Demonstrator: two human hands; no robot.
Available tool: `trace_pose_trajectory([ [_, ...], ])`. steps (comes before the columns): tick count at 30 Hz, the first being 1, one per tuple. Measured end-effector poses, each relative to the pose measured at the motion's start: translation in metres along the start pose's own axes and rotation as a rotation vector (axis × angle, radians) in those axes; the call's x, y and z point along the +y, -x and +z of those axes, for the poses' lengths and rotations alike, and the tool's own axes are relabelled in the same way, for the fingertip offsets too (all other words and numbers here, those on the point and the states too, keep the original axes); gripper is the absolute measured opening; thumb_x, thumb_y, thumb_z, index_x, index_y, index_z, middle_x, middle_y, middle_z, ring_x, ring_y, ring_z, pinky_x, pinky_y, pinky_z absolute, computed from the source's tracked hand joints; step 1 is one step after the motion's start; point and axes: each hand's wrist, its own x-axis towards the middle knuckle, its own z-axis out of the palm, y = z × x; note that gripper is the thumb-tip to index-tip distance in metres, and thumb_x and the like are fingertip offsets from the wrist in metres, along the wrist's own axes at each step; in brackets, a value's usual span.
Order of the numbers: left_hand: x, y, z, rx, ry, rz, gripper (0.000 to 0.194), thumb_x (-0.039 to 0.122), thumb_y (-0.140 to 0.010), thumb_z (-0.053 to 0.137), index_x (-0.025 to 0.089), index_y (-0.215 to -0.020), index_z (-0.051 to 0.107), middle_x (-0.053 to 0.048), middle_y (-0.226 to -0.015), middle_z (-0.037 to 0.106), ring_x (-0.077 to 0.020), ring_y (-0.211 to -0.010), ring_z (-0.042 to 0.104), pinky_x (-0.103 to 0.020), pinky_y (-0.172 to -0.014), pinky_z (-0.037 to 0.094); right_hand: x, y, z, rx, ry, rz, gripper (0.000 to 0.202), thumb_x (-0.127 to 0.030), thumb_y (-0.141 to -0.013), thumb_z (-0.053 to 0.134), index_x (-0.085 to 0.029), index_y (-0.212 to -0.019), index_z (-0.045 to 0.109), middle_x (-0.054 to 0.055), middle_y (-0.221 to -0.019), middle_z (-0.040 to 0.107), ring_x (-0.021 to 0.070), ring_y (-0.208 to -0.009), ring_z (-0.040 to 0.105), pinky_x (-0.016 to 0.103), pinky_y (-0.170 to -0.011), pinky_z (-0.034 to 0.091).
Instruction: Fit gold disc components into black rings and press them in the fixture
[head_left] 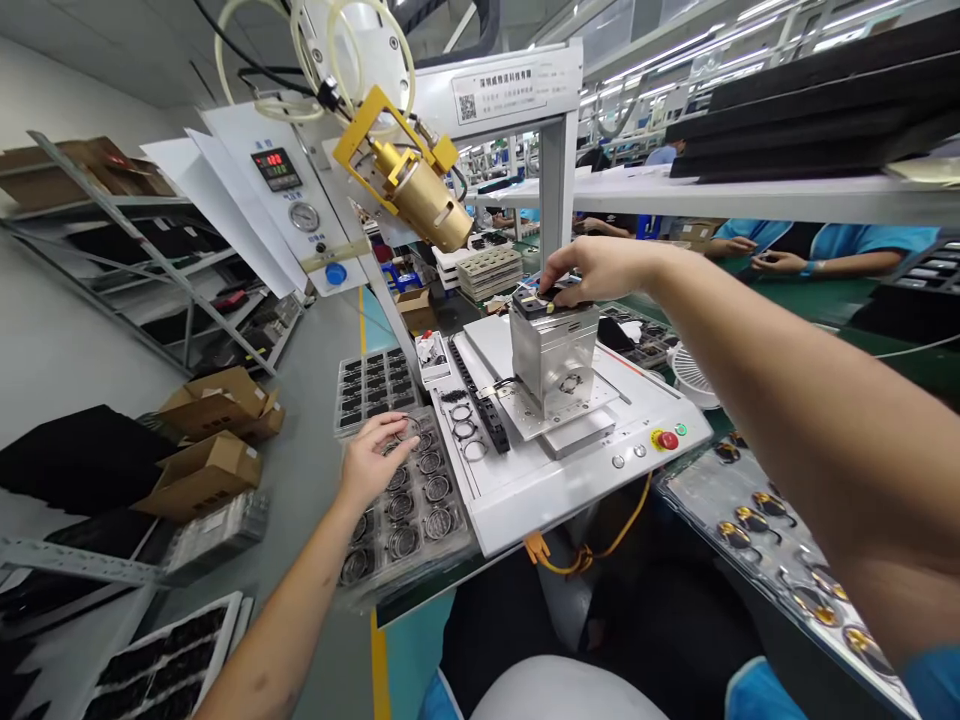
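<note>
At the clear plastic tray (420,545), my left hand (375,455) has thumb and fingers closed around the edge of a thin ring (409,428). Several similar dark metal rings lie in the tray's compartments below it. My right hand (592,270) reaches across to the top of a silver metal block fixture (551,355), fingers curled down on a black part (531,303) there. The fingertips partly hide that part. The fixture stands on a metal plate of the white machine bed (517,500).
A gold press head (431,205) hangs above, left of the fixture. Three loose rings (465,430) lie beside a black cable chain (480,395). A red stop button (666,440) is at the front right. Round parts (750,520) fill a right-hand tray; a small white fan (691,375) stands nearby.
</note>
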Motion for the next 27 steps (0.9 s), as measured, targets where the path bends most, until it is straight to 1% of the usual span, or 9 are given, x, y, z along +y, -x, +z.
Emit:
trace_pose_trajectory([
  [2, 0.005, -0.003, 0.008, 0.002, -0.011, 0.065, 0.041, 0.051, -0.077, 0.081, 0.020, -0.103, 0.076, -0.012, -0.121, 0.070, -0.0246, -0.096, 0.074, -0.047, -0.093, 0.065, -0.007, 0.004, 0.004, 0.098, -0.024, 0.029, 0.026, -0.015, -0.062, 0.090, -0.020, -0.085, 0.079, -0.002, -0.078, 0.070, 0.0217, -0.083, 0.070, 0.051, -0.094, 0.055],
  [6, 0.028, -0.022, 0.024, 0.023, -0.071, 0.261, 0.031, 0.041, -0.083, 0.078, 0.020, -0.106, 0.076, -0.011, -0.121, 0.073, -0.0241, -0.098, 0.075, -0.044, -0.091, 0.066, -0.026, 0.024, 0.010, 0.379, -0.152, 0.084, 0.023, -0.018, -0.075, 0.083, -0.017, -0.096, 0.072, 0.006, -0.095, 0.073, 0.0239, -0.091, 0.070, 0.046, -0.090, 0.060],
  [9, 0.059, -0.052, 0.037, 0.042, -0.120, 0.476, 0.028, 0.037, -0.085, 0.077, 0.020, -0.107, 0.077, -0.010, -0.120, 0.076, -0.0234, -0.098, 0.077, -0.043, -0.093, 0.065, -0.039, 0.053, 0.020, 0.576, -0.305, 0.105, 0.026, -0.024, -0.082, 0.076, -0.019, -0.106, 0.066, 0.008, -0.106, 0.072, 0.0240, -0.098, 0.071, 0.042, -0.088, 0.061],
  [12, 0.097, -0.096, 0.058, 0.046, -0.109, 0.646, 0.031, 0.042, -0.082, 0.081, 0.019, -0.103, 0.079, -0.010, -0.118, 0.079, -0.0249, -0.104, 0.077, -0.044, -0.099, 0.062, -0.054, 0.091, 0.041, 0.695, -0.447, 0.109, 0.027, -0.029, -0.084, 0.074, -0.021, -0.106, 0.062, 0.008, -0.110, 0.072, 0.0243, -0.102, 0.071, 0.042, -0.090, 0.061],
  [16, 0.143, -0.158, 0.100, -0.003, -0.073, 0.604, 0.031, 0.043, -0.084, 0.079, 0.018, -0.103, 0.080, -0.009, -0.116, 0.079, -0.0262, -0.110, 0.075, -0.043, -0.102, 0.057, -0.074, 0.140, 0.082, 0.688, -0.676, 0.201, 0.029, -0.037, -0.079, 0.080, -0.023, -0.098, 0.063, 0.007, -0.104, 0.073, 0.0241, -0.095, 0.073, 0.042, -0.089, 0.061],
  [18, 0.158, -0.182, 0.120, -0.126, -0.077, 0.543, 0.022, 0.037, -0.087, 0.076, 0.018, -0.094, 0.081, -0.008, -0.106, 0.082, -0.0273, -0.111, 0.074, -0.041, -0.102, 0.056, -0.080, 0.161, 0.099, 0.635, -0.747, 0.274, 0.033, -0.042, -0.077, 0.083, -0.023, -0.096, 0.065, 0.008, -0.102, 0.074, 0.0247, -0.094, 0.073, 0.042, -0.088, 0.061],
  [20, 0.165, -0.197, 0.135, -0.264, -0.087, 0.478, 0.024, 0.036, -0.091, 0.070, 0.017, -0.081, 0.081, -0.008, -0.093, 0.082, -0.0296, -0.114, 0.073, -0.039, -0.098, 0.056, -0.083, 0.180, 0.110, 0.596, -0.777, 0.332, 0.036, -0.046, -0.076, 0.085, -0.022, -0.096, 0.067, 0.010, -0.102, 0.075, 0.0257, -0.094, 0.073, 0.042, -0.087, 0.061],
  [23, 0.165, -0.204, 0.141, -0.393, -0.084, 0.438, 0.036, 0.041, -0.095, 0.062, 0.017, -0.075, 0.079, -0.008, -0.091, 0.082, -0.0316, -0.121, 0.069, -0.039, -0.099, 0.055, -0.081, 0.212, 0.118, 0.574, -0.789, 0.417, 0.041, -0.051, -0.074, 0.087, -0.022, -0.097, 0.070, 0.011, -0.104, 0.075, 0.0274, -0.095, 0.072, 0.042, -0.086, 0.061],
  [27, 0.159, -0.198, 0.130, -0.434, -0.073, 0.537, 0.038, 0.051, -0.093, 0.063, 0.019, -0.104, 0.079, -0.010, -0.119, 0.078, -0.0299, -0.129, 0.064, -0.043, -0.111, 0.048, -0.061, 0.262, 0.129, 0.570, -0.794, 0.599, 0.045, -0.054, -0.071, 0.087, -0.021, -0.096, 0.070, 0.012, -0.105, 0.075, 0.0285, -0.094, 0.073, 0.042, -0.086, 0.061],
])
